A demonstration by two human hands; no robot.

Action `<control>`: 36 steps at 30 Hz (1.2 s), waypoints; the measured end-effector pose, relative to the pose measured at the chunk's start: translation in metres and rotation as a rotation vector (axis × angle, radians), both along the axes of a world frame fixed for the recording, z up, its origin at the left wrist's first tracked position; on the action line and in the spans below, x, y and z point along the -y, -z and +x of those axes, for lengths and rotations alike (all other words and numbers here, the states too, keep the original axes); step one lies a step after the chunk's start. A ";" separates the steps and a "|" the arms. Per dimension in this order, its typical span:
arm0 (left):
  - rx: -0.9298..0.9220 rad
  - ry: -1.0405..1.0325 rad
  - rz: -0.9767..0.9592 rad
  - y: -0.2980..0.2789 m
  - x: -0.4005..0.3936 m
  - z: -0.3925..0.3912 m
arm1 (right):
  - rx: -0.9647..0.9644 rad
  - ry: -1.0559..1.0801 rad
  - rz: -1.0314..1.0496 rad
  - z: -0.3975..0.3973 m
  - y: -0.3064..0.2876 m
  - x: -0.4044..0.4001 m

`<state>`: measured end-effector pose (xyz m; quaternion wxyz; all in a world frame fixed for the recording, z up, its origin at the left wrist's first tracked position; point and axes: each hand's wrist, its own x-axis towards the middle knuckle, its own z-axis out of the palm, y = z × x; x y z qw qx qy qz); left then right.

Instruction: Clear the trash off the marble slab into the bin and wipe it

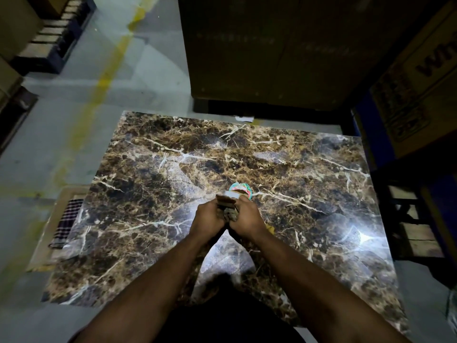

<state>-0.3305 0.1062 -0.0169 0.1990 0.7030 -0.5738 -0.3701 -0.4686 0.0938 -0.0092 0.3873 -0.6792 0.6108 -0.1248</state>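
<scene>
- A dark checked cloth lies at the left edge of the brown, white-veined marble slab.
- Over the slab's middle, the person's left hand and right hand meet, fingers curled round a bundle of crumpled brownish trash.
- A teal and red wrapper lies just beyond the hands.
- A yellow scrap lies on the slab beside the right wrist.

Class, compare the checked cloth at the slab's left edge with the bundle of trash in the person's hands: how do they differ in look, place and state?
The checked cloth lies flat and untouched beside the marble slab; the trash bundle is gripped between the left hand and right hand over the slab. The cloth shows a dark plaid pattern; the trash is crumpled brown scraps with a bright green-and-red wrapper. Neither is in a bin.
</scene>
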 end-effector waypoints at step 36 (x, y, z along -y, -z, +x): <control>-0.291 -0.474 -0.050 -0.024 -0.046 -0.054 | 0.030 -0.140 -0.197 -0.093 -0.036 -0.011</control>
